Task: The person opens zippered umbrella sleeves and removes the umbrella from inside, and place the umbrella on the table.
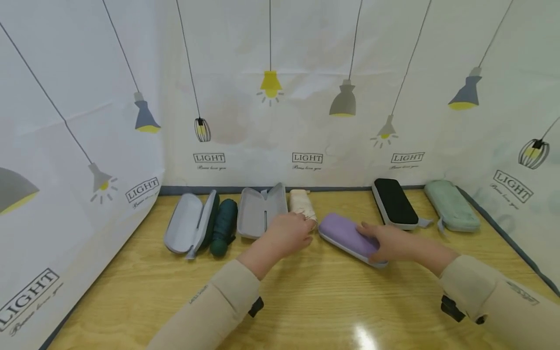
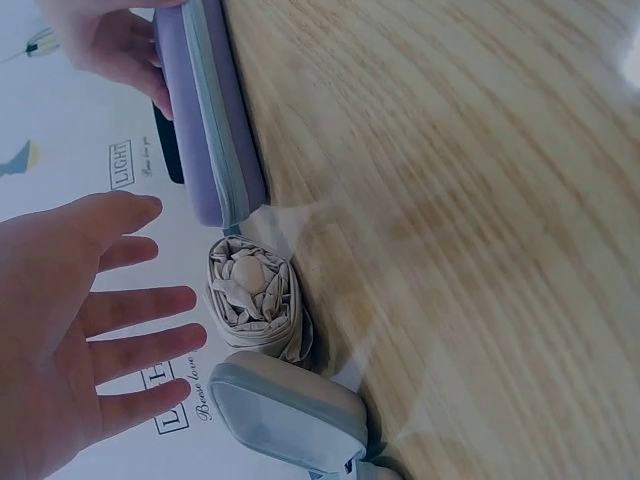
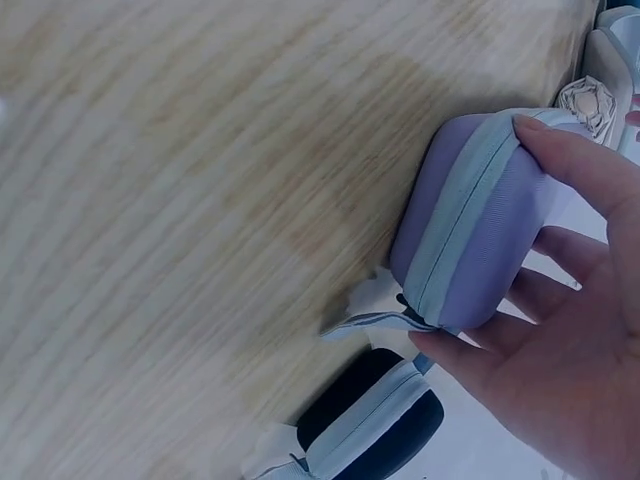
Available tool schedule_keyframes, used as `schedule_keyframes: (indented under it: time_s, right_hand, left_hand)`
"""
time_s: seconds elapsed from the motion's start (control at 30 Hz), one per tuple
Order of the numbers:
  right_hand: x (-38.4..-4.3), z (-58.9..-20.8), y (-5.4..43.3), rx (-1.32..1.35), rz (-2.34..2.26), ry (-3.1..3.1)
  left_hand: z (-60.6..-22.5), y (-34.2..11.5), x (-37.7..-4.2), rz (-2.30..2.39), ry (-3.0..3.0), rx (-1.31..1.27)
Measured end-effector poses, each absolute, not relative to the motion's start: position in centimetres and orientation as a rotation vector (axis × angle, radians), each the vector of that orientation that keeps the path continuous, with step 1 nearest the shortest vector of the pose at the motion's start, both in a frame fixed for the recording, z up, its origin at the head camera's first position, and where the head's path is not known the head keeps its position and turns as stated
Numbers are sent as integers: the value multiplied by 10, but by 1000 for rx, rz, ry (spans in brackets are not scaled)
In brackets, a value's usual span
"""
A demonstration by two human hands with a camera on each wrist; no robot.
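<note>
My right hand point(image 1: 391, 241) grips a purple zip case point(image 1: 342, 230) near its right end. In the right wrist view, the thumb lies on the pale zip band and the fingers curl round the far side. My left hand point(image 1: 286, 236) is over the near end of a folded beige umbrella point(image 1: 300, 201). Its fingers point(image 2: 140, 310) are extended and spread in the left wrist view, holding nothing. That view shows the umbrella's round knob and gathered fabric end-on, between the purple case and an open grey case point(image 1: 253, 214).
At the left stands another open case point(image 1: 183, 224), green outside and pale inside, with a folded dark green umbrella point(image 1: 224, 223) beside it. A closed black case point(image 1: 395, 201) and a closed mint case point(image 1: 452, 206) lie at the back right. Lamp-printed sheeting point(image 1: 245, 121) borders the wooden table point(image 1: 306, 306).
</note>
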State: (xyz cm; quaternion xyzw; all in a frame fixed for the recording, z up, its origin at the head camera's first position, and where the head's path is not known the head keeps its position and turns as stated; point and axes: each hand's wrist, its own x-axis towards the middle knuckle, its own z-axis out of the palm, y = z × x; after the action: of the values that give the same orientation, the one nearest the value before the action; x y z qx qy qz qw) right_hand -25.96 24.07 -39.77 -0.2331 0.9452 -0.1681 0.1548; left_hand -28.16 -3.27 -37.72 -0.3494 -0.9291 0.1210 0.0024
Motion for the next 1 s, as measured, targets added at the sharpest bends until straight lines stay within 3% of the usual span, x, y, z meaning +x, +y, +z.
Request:
schedule_keyframes:
  time_s: [1.0]
  right_hand:
    - [-250,-403,214,-918,-498,2585]
  left_hand:
    - [-403,-25,-282,307,-2941,-1350]
